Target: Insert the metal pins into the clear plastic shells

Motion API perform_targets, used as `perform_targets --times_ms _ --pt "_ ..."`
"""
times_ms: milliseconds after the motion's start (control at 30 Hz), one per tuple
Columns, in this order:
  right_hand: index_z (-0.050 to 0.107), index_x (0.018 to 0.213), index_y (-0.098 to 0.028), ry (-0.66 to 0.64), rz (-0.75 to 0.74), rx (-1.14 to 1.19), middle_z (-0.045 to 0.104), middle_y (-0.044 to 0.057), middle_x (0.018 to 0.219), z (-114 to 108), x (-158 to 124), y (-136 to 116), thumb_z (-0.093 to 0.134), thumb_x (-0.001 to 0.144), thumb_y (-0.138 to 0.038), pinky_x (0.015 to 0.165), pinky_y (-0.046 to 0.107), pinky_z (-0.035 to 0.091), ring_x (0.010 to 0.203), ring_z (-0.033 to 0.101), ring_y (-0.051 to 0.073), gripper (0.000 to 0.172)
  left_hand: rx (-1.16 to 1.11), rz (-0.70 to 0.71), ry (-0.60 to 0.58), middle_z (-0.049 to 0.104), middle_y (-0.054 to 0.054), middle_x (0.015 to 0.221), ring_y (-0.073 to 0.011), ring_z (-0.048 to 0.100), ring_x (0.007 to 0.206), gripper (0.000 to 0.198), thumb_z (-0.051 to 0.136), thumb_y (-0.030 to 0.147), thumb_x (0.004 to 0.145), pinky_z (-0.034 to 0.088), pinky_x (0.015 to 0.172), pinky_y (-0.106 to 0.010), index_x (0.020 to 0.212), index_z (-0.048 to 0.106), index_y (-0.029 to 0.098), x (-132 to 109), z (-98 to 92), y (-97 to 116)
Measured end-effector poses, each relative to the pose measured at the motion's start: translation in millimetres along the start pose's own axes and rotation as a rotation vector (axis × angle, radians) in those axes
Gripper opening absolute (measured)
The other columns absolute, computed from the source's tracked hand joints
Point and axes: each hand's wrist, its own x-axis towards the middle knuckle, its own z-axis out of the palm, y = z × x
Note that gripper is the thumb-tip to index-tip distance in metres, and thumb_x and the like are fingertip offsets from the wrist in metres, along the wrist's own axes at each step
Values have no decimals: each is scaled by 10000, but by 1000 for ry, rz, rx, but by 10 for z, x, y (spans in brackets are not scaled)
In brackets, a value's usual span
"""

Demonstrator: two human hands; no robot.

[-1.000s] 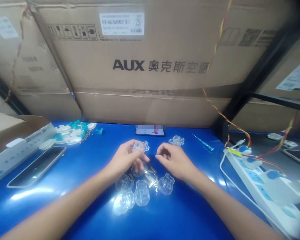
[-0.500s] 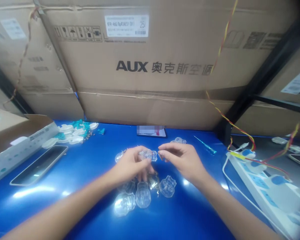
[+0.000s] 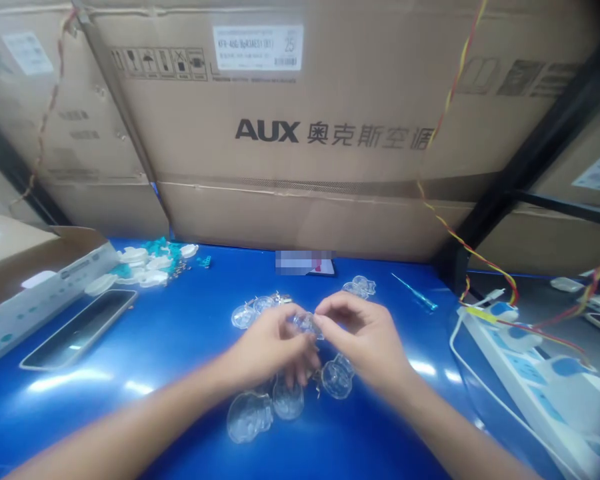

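Observation:
My left hand is closed around a clear plastic shell, holding it above the blue table. The thumb and forefinger of my right hand are pinched at the right end of this shell; whether a small part sits between those fingertips is hidden. Below my hands lie more clear shells, one at the front left, a second beside it and another under my right hand. Small brass-coloured metal pieces show beside my left fingers. Behind my left hand are further clear shells.
A smartphone and an open carton lie left, near white and teal parts. At the back sits a screen device. A screwdriver and power strip are right. Cardboard boxes stand behind.
My right fingertips have moved down and left onto the held shell. My left hand has lowered slightly, uncovering shells and metal pieces behind it. The view has shifted a little.

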Motion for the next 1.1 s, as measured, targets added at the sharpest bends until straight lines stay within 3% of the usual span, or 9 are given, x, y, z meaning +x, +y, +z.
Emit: perform_targets --times_ms 100,233,333,533,1100 --pt "640 757 -185 0 12 25 645 12 732 -2 3 6 633 741 -169 639 263 528 673 617 146 24 21 -6 32 709 -72 718 -167 636 479 368 589 434 822 438 367 -209 1071 494 180 7 -4 -33" --pt "697 888 -193 -22 18 -8 664 26 789 -23 19 3 612 753 -162 674 282 527 722 628 161 162 61 5 54 705 -59 702 -158 627 463 352 588 391 826 434 358 -203 1101 500 189 3 5 -70" --pt "718 792 -195 -57 9 -48 687 35 803 -59 38 -16 615 770 -180 674 286 523 747 639 173 107 91 16 73 701 -52 706 -156 626 469 310 579 367 833 440 360 -203 1078 508 190 -4 7 -79" --pt "726 789 -202 -96 15 11 715 28 788 -75 33 -52 645 768 -203 685 288 552 729 666 172 83 36 -4 35 709 -58 716 -165 637 480 319 582 422 830 449 368 -215 1046 501 201 2 -6 -33" --pt "710 762 -204 -116 -120 -135 708 20 780 -43 -5 -8 594 766 -90 719 295 519 726 646 160 163 -76 -17 -23 697 -81 704 -166 643 487 388 622 483 801 442 375 -206 991 507 164 3 -5 52"
